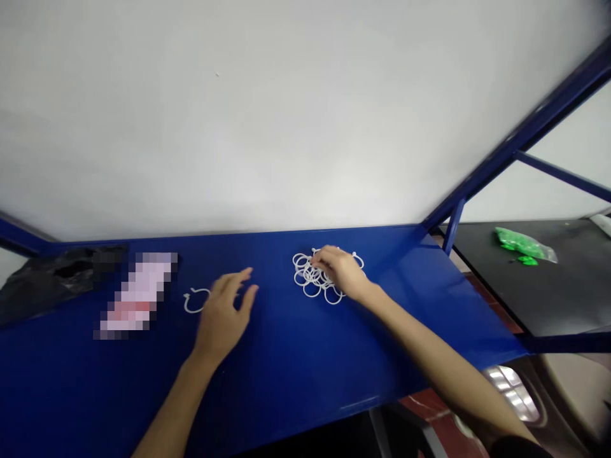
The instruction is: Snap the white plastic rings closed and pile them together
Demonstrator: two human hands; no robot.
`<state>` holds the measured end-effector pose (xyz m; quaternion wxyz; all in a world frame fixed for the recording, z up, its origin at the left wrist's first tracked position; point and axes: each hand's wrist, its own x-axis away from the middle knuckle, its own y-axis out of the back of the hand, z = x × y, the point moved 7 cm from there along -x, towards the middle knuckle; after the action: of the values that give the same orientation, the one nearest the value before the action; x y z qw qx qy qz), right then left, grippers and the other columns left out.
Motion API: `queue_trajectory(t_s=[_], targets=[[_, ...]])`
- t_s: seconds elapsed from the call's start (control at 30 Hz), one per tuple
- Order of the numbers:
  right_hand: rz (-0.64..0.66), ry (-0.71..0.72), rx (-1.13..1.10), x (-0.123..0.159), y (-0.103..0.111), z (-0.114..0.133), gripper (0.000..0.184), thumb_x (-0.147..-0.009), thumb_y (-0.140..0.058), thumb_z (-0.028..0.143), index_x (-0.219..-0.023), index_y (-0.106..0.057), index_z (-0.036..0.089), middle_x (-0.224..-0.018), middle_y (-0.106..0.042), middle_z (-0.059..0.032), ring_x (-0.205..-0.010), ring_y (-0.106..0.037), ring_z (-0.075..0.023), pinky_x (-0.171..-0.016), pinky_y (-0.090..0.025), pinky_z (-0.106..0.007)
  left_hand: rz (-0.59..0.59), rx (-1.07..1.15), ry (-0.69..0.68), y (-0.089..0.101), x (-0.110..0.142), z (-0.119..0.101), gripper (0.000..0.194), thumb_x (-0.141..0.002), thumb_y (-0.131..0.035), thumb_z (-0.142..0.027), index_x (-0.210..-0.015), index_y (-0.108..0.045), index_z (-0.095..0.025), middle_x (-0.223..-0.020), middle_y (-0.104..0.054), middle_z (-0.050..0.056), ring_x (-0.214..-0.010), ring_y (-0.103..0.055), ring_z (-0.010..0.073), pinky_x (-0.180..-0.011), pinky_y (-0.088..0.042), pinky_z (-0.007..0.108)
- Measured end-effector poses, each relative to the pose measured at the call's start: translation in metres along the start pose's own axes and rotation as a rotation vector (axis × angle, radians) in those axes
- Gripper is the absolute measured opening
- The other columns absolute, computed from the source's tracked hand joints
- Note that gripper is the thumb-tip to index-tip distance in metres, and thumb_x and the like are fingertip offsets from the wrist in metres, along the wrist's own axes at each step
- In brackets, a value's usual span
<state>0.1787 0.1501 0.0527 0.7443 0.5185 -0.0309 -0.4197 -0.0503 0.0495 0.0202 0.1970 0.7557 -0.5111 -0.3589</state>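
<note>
Several white open rings with small knobbed ends, like curtain rings, lie in a pile point(312, 278) on the blue tabletop point(286, 356). Over the right part of that pile is my right hand point(341, 270), its fingers bent together at the rings; what the fingertips hold, if anything, is hidden. To the left, my left hand point(226, 312) hovers above the table with thumb and fingers apart and nothing between them. Just beyond its left side lies a single white ring point(195, 301), partly covered by the hand.
A pixelated pink-and-white flat item point(138, 292) lies at the left, beside a black plastic bag point(52, 277). Behind the table rises a white wall point(286, 127). A blue metal frame point(477, 175) stands at right, near a dark table with a bag of green pieces point(522, 243).
</note>
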Motion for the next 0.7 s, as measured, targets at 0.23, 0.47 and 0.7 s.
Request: queue_trajectory(t_s=[0.23,0.47,0.7], targets=[[0.022,-0.147,0.137,-0.025,-0.002,-0.066,0.004,-0.087,-0.070,0.015,-0.087,-0.071,0.019,-0.088,-0.074,-0.0032,-0.087,-0.059,-0.0194,-0.081,-0.046,-0.034,-0.026,-0.743,0.155,0.030,0.003,0.050,0.046,-0.096,-0.038,-0.040,-0.121,-0.063,-0.011,-0.110,-0.061,0.021,-0.102,-0.057,0.0389,-0.080,-0.049,0.051],[0.014,-0.139,0.161,-0.021,0.003,-0.064,0.004,-0.086,-0.071,0.015,-0.087,-0.071,0.019,-0.088,-0.073,-0.0035,-0.088,-0.057,-0.0205,-0.081,-0.045,-0.034,0.068,-0.701,0.062,0.009,0.006,0.047,0.041,-0.097,-0.034,-0.031,-0.117,-0.065,-0.014,-0.112,-0.065,0.018,-0.102,-0.058,0.0354,-0.079,-0.047,0.046],[-0.138,-0.063,0.132,0.000,0.021,-0.003,0.009,-0.096,-0.061,0.023,-0.093,-0.069,0.020,-0.091,-0.072,-0.0052,-0.090,-0.058,-0.0225,-0.084,-0.048,-0.038,0.089,-0.158,-0.150,-0.015,0.010,0.012,0.018,-0.094,-0.044,-0.027,-0.096,-0.060,-0.022,-0.094,-0.067,0.007,-0.094,-0.060,0.0253,-0.087,-0.049,0.041]])
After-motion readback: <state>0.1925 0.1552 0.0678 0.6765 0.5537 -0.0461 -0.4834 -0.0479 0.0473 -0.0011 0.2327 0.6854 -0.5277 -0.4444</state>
